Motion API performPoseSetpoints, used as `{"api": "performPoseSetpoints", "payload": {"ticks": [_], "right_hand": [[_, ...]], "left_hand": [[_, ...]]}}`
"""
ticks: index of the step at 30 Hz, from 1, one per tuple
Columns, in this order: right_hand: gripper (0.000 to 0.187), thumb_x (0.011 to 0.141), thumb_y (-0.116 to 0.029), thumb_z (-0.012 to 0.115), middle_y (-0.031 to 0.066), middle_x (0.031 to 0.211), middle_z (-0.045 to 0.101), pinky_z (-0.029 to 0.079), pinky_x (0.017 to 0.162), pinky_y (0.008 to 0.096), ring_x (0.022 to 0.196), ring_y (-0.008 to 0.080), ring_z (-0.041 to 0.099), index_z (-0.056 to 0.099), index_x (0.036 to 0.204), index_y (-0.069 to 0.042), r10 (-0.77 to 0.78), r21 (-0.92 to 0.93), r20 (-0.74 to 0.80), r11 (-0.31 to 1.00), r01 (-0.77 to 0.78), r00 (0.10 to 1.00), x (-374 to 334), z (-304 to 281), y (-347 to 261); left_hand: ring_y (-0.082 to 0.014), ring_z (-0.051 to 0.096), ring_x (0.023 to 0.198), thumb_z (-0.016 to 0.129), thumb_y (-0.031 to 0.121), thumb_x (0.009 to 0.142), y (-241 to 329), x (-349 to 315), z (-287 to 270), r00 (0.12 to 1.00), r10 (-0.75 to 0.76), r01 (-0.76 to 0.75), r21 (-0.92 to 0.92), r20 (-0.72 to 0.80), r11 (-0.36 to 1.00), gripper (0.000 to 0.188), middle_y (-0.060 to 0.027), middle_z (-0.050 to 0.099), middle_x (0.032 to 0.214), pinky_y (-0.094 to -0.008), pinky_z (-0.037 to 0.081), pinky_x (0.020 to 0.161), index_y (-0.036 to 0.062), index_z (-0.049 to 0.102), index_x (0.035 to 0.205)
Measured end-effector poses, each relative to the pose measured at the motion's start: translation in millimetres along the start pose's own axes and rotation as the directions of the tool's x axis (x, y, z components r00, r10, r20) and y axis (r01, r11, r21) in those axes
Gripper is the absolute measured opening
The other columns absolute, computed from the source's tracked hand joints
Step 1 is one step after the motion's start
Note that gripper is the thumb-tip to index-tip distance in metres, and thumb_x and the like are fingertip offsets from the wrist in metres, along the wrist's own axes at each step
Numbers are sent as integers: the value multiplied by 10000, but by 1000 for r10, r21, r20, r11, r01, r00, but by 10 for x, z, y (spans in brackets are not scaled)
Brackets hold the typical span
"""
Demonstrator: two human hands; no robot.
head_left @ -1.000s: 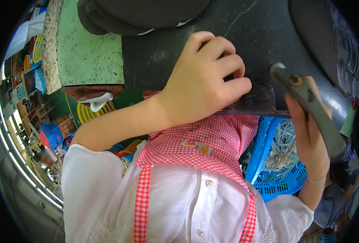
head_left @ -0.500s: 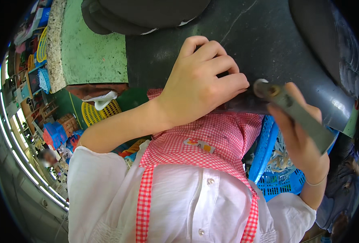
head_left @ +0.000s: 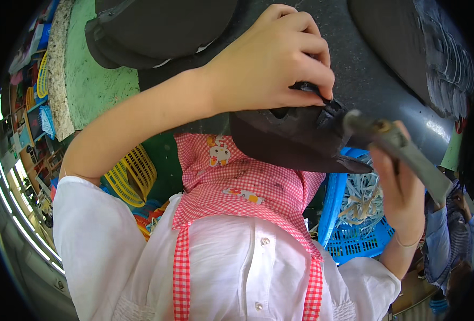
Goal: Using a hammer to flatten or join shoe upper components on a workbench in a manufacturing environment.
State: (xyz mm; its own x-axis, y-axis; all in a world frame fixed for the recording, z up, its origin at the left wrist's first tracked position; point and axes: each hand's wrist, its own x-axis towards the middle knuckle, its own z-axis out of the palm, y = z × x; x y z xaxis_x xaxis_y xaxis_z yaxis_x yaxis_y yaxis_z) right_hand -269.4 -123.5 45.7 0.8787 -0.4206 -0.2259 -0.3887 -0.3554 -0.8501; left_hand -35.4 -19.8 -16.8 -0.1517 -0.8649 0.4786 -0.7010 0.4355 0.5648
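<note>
My left hand (head_left: 277, 61) is closed on the edge of a dark flat piece (head_left: 285, 134), thumb and fingertips pinching a folded part of it. The piece looks like black leather or similar sheet material and hangs over the near edge of the black work surface (head_left: 349, 59). My right hand (head_left: 400, 182) is wrapped around a hammer (head_left: 427, 171) with a grey metal head. Slightly blurred, its round striking face is close to the fold, right of my left fingertips. Whether it touches the piece I cannot tell.
Stacked dark pieces (head_left: 162, 32) lie at the far left, and more layered ones (head_left: 408, 48) at the far right. Below the surface are a blue basket (head_left: 354, 243) of pale strips and a yellow basket (head_left: 132, 174). Another person (head_left: 445, 241) is at the right edge.
My left hand has moved up and away from me. The dark piece now shows beneath it, over the near edge. The hammer has shifted slightly down and right, still in my right hand.
</note>
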Motion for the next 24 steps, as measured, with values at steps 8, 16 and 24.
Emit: {"api": "performPoseSetpoints", "payload": {"ticks": [8, 16, 24], "right_hand": [[108, 880, -32, 603, 104, 711, 491, 413, 531, 268, 550, 199, 496, 568, 956, 36, -191, 40, -109, 980, 196, 976, 270, 33, 111], [315, 901, -29, 597, 125, 930, 634, 471, 682, 265, 763, 165, 602, 543, 1193, 75, -171, -283, 169, 935, 214, 971, 331, -110, -57], [183, 853, -68, 645, 152, 660, 458, 431, 506, 325, 557, 338, 530, 499, 936, 4, -318, -289, 127, 894, 342, 940, 372, 48, -90]], "left_hand": [[-208, 514, 855, 615, 154, 705, 38, -40, 129, 993, 86, -72, 156, -80, 985, 76, -5, 503, 798, -413, 399, 870, 137, 603, 779], [-213, 512, 849, 609, 162, 721, 149, 8, -117, 989, -148, 139, 233, 19, 962, 32, 0, 512, 781, -390, 375, 875, 147, 609, 749], [-175, 535, 898, 719, 254, 636, 145, -258, 12, 985, -135, 162, 282, -112, 946, 124, 58, 545, 795, -398, 371, 904, 202, 633, 709]]}}
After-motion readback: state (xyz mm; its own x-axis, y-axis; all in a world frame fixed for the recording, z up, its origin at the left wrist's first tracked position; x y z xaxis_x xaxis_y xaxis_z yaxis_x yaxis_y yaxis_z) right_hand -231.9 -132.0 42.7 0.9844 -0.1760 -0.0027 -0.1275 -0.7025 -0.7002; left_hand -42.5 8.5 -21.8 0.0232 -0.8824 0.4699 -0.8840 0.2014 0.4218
